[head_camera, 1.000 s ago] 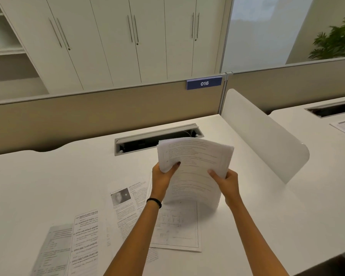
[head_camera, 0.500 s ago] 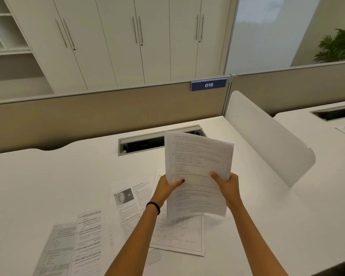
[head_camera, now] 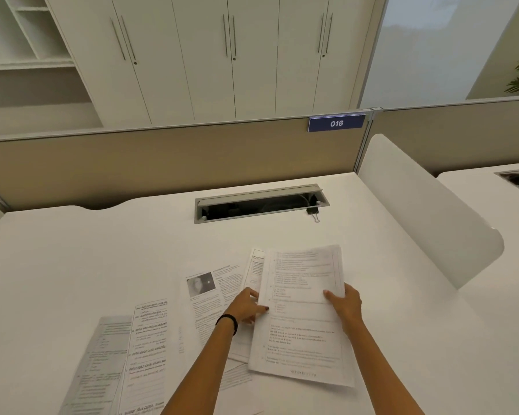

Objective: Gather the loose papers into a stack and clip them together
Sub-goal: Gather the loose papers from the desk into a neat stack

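- A white desk [head_camera: 72,265] fills the near view, and loose printed papers [head_camera: 132,354] lie spread over its near left part, overlapping one another.
- A sheet with a small grey photo [head_camera: 200,283] lies just left of the person's left hand.
- Two bare forearms reach in from the near edge, at about 6 o'clock; the left wrist wears a thin black band [head_camera: 229,322].
- A stack of papers [head_camera: 303,319] lies flat on the desk just right of centre, on top of another sheet. Its long axis runs from near to far, roughly 6 to 12 o'clock, tilted slightly, with the printed text upright to the person.
- The left hand [head_camera: 246,307] rests on the stack's left edge, at 9 o'clock, fingers curled against the paper.
- The right hand [head_camera: 346,304] grips the stack's right edge, at 3 o'clock, thumb on top.
- Farther off, at 12 o'clock, an open cable tray [head_camera: 261,202] is sunk in the desk; a black binder clip [head_camera: 313,211] lies at its right end, well apart from the stack.
- A white curved divider [head_camera: 426,211] stands at 2 o'clock.
- Beyond, a beige partition carries a blue sign reading 016 [head_camera: 336,123], with white cupboards [head_camera: 222,55] behind it.
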Available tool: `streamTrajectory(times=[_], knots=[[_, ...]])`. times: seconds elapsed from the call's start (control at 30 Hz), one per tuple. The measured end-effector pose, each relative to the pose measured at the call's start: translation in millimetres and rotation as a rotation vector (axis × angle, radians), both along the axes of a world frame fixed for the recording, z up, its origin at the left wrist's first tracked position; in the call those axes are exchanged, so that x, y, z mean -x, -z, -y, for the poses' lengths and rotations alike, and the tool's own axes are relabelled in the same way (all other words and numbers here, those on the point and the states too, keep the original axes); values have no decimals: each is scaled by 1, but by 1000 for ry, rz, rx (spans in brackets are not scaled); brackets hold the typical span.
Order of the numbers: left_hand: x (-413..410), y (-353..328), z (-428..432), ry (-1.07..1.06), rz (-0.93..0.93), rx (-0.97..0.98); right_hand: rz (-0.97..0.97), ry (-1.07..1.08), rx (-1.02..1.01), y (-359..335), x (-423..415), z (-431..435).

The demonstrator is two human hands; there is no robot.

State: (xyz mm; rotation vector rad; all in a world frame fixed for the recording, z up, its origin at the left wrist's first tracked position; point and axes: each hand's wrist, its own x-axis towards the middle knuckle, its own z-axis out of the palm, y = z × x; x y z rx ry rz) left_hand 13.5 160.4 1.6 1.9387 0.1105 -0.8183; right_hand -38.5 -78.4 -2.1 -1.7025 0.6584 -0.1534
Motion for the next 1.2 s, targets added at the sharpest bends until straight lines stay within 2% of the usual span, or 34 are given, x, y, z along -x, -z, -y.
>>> streamTrajectory(times=[0.1, 0.2, 0.27, 0.3, 0.37, 0.43, 0.73, 1.2], knots=[[0, 9, -18, -142, -23, -25, -59, -18, 37, 14, 2, -4], [-1, 12, -43, -436, 255, -106, -86, -14, 80, 21, 5, -4], [-1, 14, -62, -609, 455, -277, -68, -27, 119, 22, 6, -2], [0, 15, -71, -673, 484, -365, -52, -34, 146, 22, 5, 0], [0, 18, -87, -772, 424, -423, -8, -47, 187, 19, 2, 3], [0, 24, -99, -823, 325, -395, 5, -40, 203, 14, 0, 1], [-10, 23, -100, -863, 221, -146, -18, -139, 208, 24, -8, -26], [-2, 19, -36, -527, 266, 61, 28, -212, 247, 39, -21, -56]])
